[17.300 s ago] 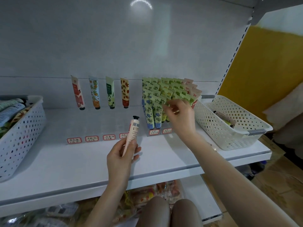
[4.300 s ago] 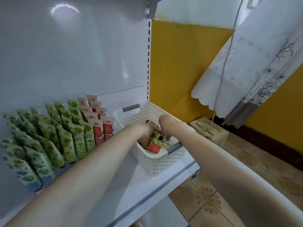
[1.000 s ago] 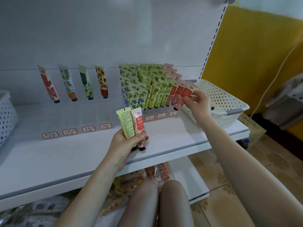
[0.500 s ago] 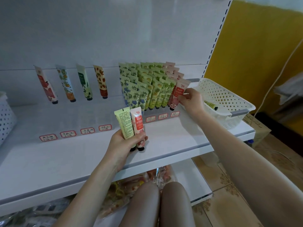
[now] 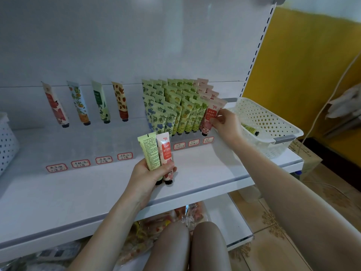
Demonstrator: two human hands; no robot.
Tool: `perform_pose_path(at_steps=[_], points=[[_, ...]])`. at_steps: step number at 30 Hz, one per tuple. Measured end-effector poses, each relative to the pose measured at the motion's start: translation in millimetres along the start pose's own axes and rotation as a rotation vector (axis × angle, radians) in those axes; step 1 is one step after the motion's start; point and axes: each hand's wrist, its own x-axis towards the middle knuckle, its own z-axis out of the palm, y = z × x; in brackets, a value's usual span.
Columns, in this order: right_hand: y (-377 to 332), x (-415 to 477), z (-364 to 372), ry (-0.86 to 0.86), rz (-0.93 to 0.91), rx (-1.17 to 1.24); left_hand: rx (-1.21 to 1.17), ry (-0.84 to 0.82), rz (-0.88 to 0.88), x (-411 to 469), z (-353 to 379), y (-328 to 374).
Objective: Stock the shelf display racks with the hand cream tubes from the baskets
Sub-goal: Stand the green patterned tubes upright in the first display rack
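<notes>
— As far as I can see from here, my left hand (image 5: 148,177) is near the front edge of the shelf (image 5: 78,192). Its fingers are curled round two tubes held upright, caps down: a green tube (image 5: 149,151) and a pink tube (image 5: 166,151), side by side and touching.

— And the other side?

— My right hand (image 5: 226,124) is at the right end of the display rack (image 5: 175,110), thumb and fingertips pinching a second pink tube (image 5: 210,116) by its lower half. It leans back w/ the pink row, cap down at the rack's front. Can't tell if it's seated.

— Baskets?

— White basket (image 5: 269,122) at the shelf's right edge, just beside that hand, w/ one loose tube (image 5: 249,129) lying inside. Another basket (image 5: 7,141) shows at the left edge, cropped.

— Rest of the rack?

— Blue-flower, green and pink rows are packed tight on the right part. Toward the back left, four single tubes (image 5: 100,101) lean well apart from each other, w/ price labels (image 5: 103,160) along the front.
</notes>
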Motion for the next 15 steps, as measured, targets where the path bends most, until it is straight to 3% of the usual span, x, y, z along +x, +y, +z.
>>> perform_pose_path(at_steps=[15], points=[[3.5, 2.0, 3.7, 0.025, -0.008, -0.008, -0.023, -0.006, -0.004, 0.3, -0.7, -4.1]])
